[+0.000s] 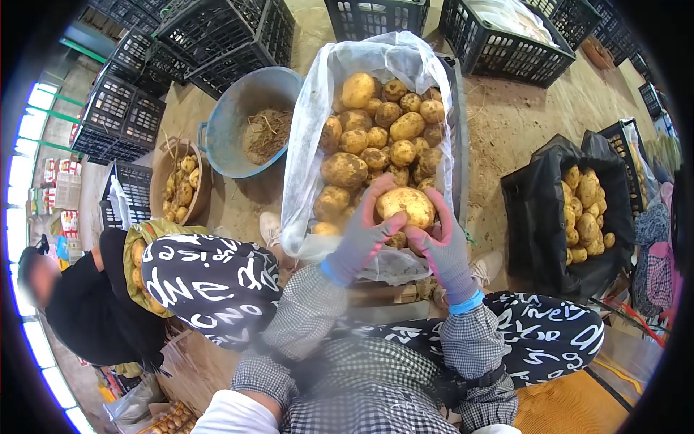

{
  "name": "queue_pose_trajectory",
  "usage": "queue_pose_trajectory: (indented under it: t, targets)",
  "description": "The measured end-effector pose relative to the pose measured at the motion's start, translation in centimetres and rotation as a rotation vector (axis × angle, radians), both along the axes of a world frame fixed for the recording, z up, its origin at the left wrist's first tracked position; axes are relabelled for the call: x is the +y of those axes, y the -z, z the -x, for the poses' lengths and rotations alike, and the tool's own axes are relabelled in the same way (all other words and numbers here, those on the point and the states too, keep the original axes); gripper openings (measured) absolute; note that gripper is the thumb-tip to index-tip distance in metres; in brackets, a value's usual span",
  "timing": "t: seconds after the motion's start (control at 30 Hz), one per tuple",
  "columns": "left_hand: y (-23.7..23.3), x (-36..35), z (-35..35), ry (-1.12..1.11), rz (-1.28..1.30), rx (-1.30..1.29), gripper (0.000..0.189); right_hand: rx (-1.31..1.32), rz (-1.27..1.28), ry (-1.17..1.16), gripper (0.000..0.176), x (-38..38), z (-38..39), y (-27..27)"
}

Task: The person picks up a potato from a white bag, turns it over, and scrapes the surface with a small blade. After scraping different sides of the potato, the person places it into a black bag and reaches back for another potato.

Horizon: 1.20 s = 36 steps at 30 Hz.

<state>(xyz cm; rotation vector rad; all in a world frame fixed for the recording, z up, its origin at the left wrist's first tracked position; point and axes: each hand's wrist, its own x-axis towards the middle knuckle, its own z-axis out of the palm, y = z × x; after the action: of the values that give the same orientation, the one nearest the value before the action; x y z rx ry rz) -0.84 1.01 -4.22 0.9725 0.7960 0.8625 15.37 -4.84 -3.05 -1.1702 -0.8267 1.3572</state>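
A large yellow potato [406,207] is held between my two hands above a crate lined with white film [306,155]. My left hand [367,235], in a grey and pink glove, grips the potato from its left side. On the right side my right hand [444,242], gloved the same way, has its fingers and thumb against it. Many soil-marked potatoes [344,170] lie in the lined crate under and beyond my hands.
A blue tub [220,134] with dry roots and a brown basket [204,189] of potatoes stand left. Right is a black-lined crate [531,217] of potatoes. Black crates [506,61] line the back. Another person [90,311] is at far left, beside a green sack [137,239].
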Motion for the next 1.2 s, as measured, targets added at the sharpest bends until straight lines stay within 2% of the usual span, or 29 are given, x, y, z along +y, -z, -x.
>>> queue_pose_trajectory:
  t: [0.07,0.13,0.23,0.33,0.43,0.53,0.67,0.77,0.87,0.93,1.03,1.13,1.2]
  targets:
    - [-0.4,0.2,-0.1,0.049,0.086,-0.029,0.074,-0.107,-0.124,0.031,0.087,-0.1,-0.1,1.0]
    - [-0.8,0.9,0.8,0.179,0.182,-0.025,0.077,-0.046,-0.071,0.003,0.088,-0.2,-0.4,0.1]
    - [-2.1,0.9,1.0,0.193,0.134,-0.04,0.071,0.135,-0.013,0.039,0.088,-0.3,0.0,0.0]
    - [-2.1,1.2,1.0,0.15,0.277,-0.175,0.074,0.243,0.011,0.067,0.088,-0.3,0.0,-0.2]
    - [-2.8,1.0,0.8,0.128,0.26,-0.157,0.081,0.197,-0.052,0.06,0.09,0.0,0.0,0.2]
    - [-2.6,0.8,0.4,0.123,-0.048,0.026,0.088,0.157,-0.115,0.023,0.092,0.2,0.1,-0.1]
    - [-3.4,0.7,0.5,0.13,-0.005,-0.057,0.088,0.097,-0.026,-0.049,0.106,0.3,-0.5,0.8]
    - [-3.5,0.9,0.6,0.174,0.053,-0.12,0.086,0.118,-0.034,-0.024,0.102,0.2,-0.5,1.1]
    - [-3.3,1.2,0.5,0.2,0.07,-0.074,0.082,-0.564,-0.214,0.034,0.098,0.3,-0.7,1.4]
    - [-3.3,1.0,0.6,0.217,0.096,0.018,0.077,-0.65,-0.227,0.014,0.097,0.3,-0.5,1.0]
    - [-1.8,0.7,0.4,0.165,-0.029,-0.02,0.069,-0.665,-0.189,-0.012,0.097,0.3,-0.4,0.8]
    - [-2.2,1.3,1.0,0.15,0.124,0.073,0.065,-0.707,-0.174,-0.052,0.097,0.0,-0.3,0.8]
    - [-0.8,1.5,1.0,0.186,-0.294,0.217,0.062,-0.739,-0.165,-0.06,0.096,-0.2,-0.3,0.9]
